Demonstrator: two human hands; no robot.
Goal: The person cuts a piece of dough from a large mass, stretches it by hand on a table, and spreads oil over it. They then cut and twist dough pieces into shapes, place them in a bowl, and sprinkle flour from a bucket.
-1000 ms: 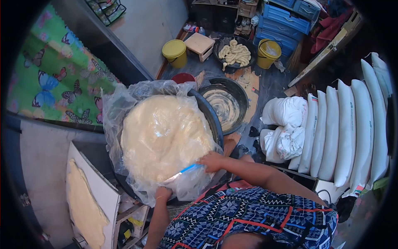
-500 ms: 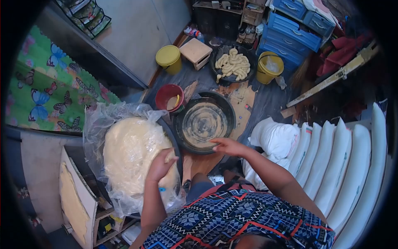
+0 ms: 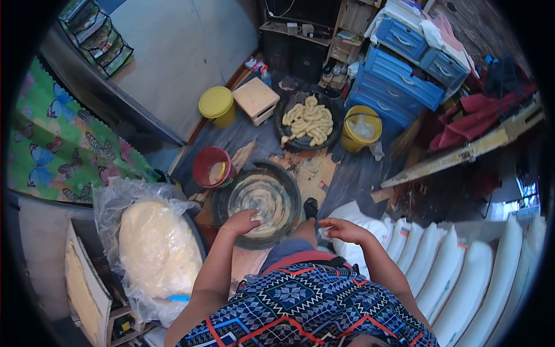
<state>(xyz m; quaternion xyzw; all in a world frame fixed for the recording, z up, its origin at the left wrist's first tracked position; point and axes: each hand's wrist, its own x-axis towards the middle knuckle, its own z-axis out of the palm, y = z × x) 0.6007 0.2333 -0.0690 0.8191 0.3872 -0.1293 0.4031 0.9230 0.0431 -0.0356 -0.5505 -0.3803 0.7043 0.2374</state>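
My left hand [image 3: 241,222] hovers over the near left rim of a large black basin [image 3: 296,194] with flour smeared over its bottom. Its fingers are loosely bent and slightly apart, with nothing visible in them. To the right of the basin, my right hand [image 3: 346,231] is in the air, fingers apart and pointing left, holding nothing. On my left, a big mound of pale dough [image 3: 159,248] lies in a tub lined with clear plastic sheet [image 3: 110,211]. A small blue object [image 3: 179,298] rests at the dough's near edge.
A red bucket [image 3: 199,168] stands behind the basin. Farther back are a lidded yellow bucket [image 3: 216,104], a small wooden stool [image 3: 254,97], a black basin of dough rolls [image 3: 309,121] and an open yellow bucket [image 3: 359,128]. White sacks [image 3: 457,272] line the right side.
My left hand has moved right, away from the dough and over the basin's edge. My right hand has drawn back from the basin. The view has shifted and my body stands more upright.
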